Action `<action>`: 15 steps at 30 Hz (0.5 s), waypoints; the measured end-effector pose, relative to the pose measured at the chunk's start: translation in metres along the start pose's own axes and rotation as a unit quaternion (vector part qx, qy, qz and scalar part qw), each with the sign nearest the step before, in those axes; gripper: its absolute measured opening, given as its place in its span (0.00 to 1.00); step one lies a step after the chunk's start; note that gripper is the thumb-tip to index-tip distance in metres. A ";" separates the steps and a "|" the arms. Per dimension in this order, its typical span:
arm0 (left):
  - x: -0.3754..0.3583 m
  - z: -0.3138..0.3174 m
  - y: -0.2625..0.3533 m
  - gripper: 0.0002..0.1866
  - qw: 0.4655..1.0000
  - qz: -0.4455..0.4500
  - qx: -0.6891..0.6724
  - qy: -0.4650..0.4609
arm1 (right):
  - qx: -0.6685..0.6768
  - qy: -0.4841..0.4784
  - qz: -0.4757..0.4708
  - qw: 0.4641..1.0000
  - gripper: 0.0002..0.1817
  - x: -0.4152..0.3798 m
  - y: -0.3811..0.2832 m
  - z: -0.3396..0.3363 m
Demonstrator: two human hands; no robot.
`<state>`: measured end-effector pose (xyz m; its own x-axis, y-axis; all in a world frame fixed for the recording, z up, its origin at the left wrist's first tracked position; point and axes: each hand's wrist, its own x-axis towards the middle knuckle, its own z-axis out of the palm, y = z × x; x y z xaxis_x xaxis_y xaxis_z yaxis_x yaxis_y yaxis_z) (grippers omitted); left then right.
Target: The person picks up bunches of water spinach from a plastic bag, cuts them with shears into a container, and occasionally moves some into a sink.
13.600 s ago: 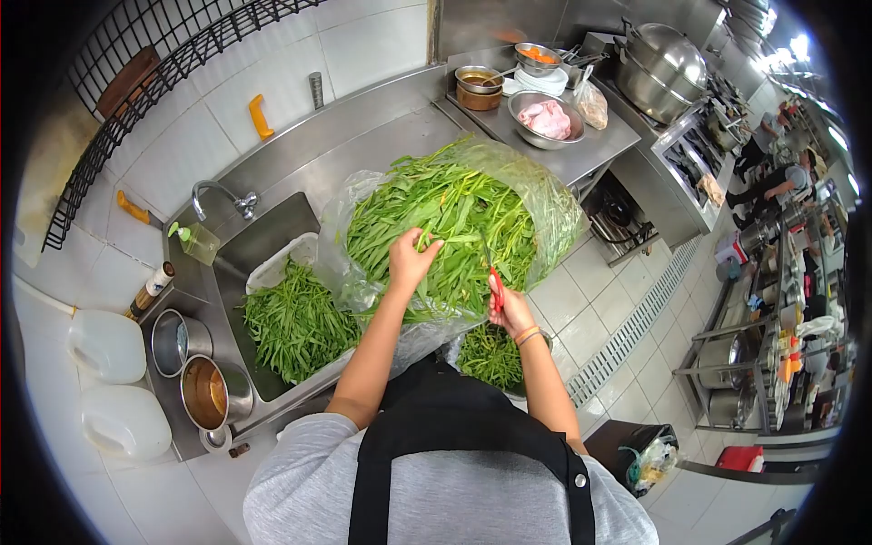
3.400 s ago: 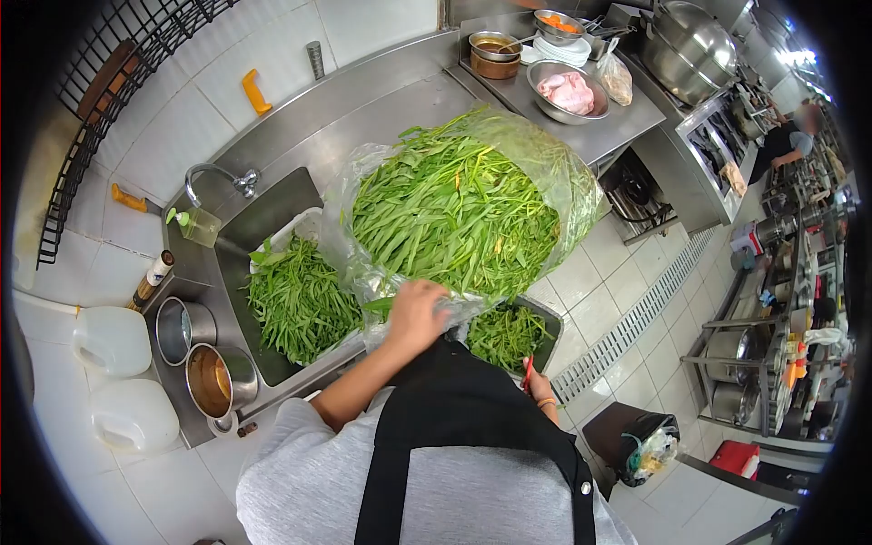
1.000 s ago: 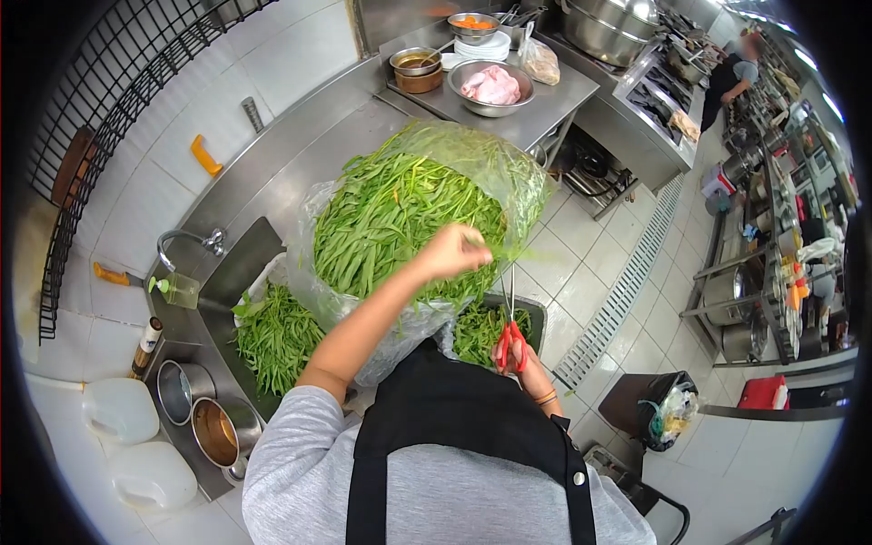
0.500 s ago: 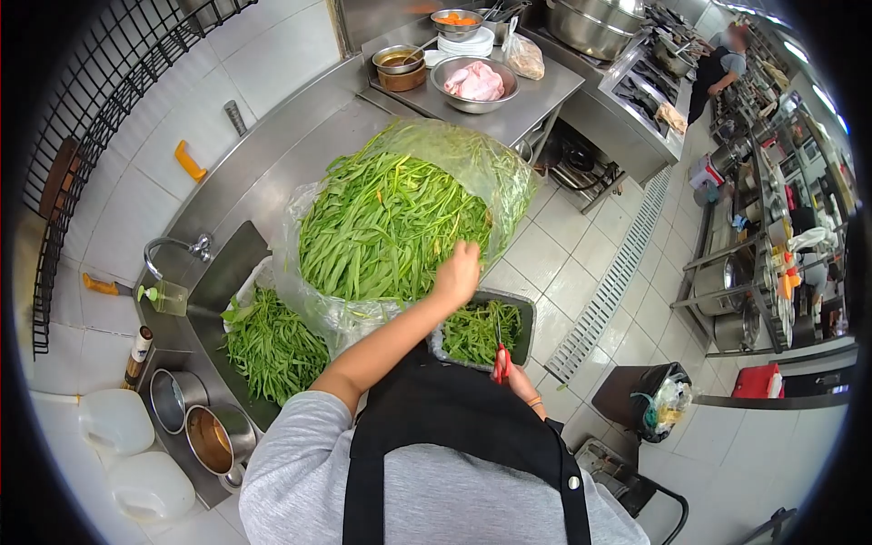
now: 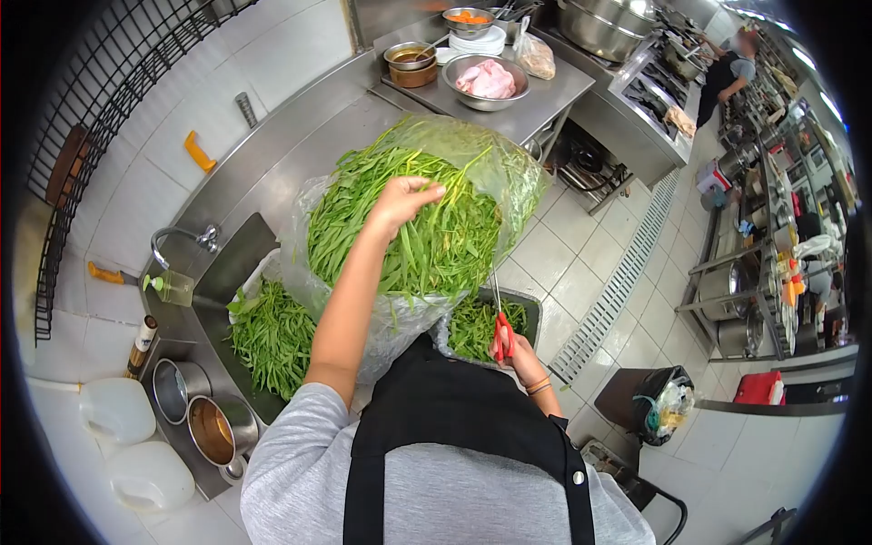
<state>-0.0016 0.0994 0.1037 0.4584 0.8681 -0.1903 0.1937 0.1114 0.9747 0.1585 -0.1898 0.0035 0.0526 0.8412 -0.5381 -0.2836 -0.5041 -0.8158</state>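
Note:
A clear plastic bag (image 5: 522, 173) lies open on the steel counter, packed with long leafy greens (image 5: 354, 213). Over the middle of the pile, my left hand (image 5: 404, 202) pinches a few stems, whose leaves hang below the fingers. Red-handled scissors (image 5: 502, 334) are in my right hand (image 5: 524, 361), blades pointing up beside the bag. Just left of the scissors, a grey lined bin (image 5: 534, 318) holds cut greens (image 5: 474, 329). Another heap of greens (image 5: 272, 341) fills part of the sink (image 5: 238, 263) on the left.
A bowl of raw meat (image 5: 486, 82), pots (image 5: 413, 64) and plates stand on the back counter. Metal pots (image 5: 218, 431) sit at the lower left. A black-lined trash bin (image 5: 636, 400) is on the floor at right. Another person (image 5: 727, 73) stands by the stoves.
My left hand has moved up and left, from the bag's lower right edge to over the greens' middle. The scissors stay in my right hand, their blades now more visible.

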 end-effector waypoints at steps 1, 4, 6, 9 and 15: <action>-0.009 -0.006 0.020 0.14 0.998 -0.048 -0.047 -0.020 | -0.003 -0.006 0.001 1.000 0.26 0.000 0.000 0.000; -0.016 -0.015 0.032 0.12 0.994 -0.035 -0.082 -0.055 | -0.009 -0.052 -0.034 0.998 0.24 -0.001 -0.006 0.004; -0.018 -0.014 0.034 0.08 0.990 -0.025 -0.097 -0.097 | -0.018 -0.066 -0.064 0.996 0.22 -0.005 -0.013 0.008; -0.021 -0.006 0.031 0.07 0.985 -0.041 -0.106 -0.131 | -0.007 -0.092 -0.105 0.990 0.20 -0.013 -0.024 0.012; -0.021 0.024 0.018 0.08 0.976 -0.061 -0.109 -0.178 | -0.006 -0.096 -0.147 0.984 0.19 -0.021 -0.032 0.008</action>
<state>0.0131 0.0714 0.1222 0.7232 0.6232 -0.2976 0.0951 0.3369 0.9367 0.1583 -0.1898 0.0425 -0.0519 0.9719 -0.2296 -0.2716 -0.2349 -0.9333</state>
